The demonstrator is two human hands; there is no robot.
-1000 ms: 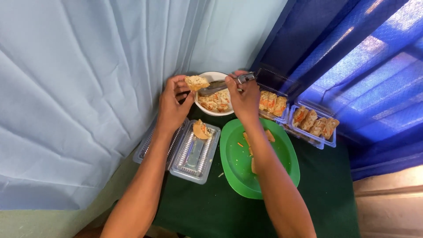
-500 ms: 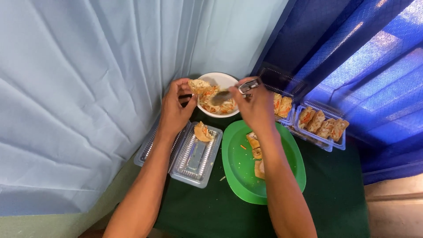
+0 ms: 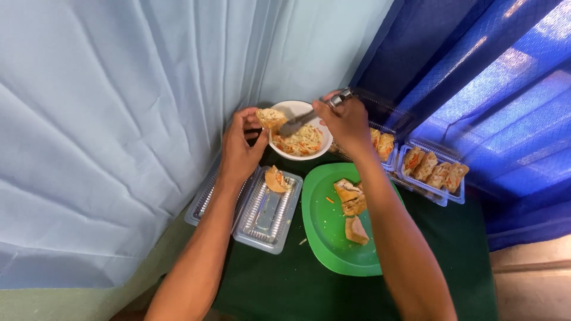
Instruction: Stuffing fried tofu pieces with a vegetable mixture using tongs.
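Green tabletop (image 3: 279, 285): left hand (image 3: 241, 148) holds pastry (image 3: 271, 117), right hand (image 3: 345, 122) grips spoon (image 3: 306, 120).

1. my left hand (image 3: 241, 148) pinches a filled pastry pocket (image 3: 270, 117) over the rim of the white bowl (image 3: 285, 109) of shredded filling.
2. my right hand (image 3: 345, 122) grips a metal spoon (image 3: 303, 122), tip by the pocket.
3. a clear plastic tray (image 3: 267, 214) holds one filled piece (image 3: 275, 178).
4. the green plate (image 3: 324, 238) carries three pieces; just beside it, packed trays (image 3: 434, 172) sit at right.
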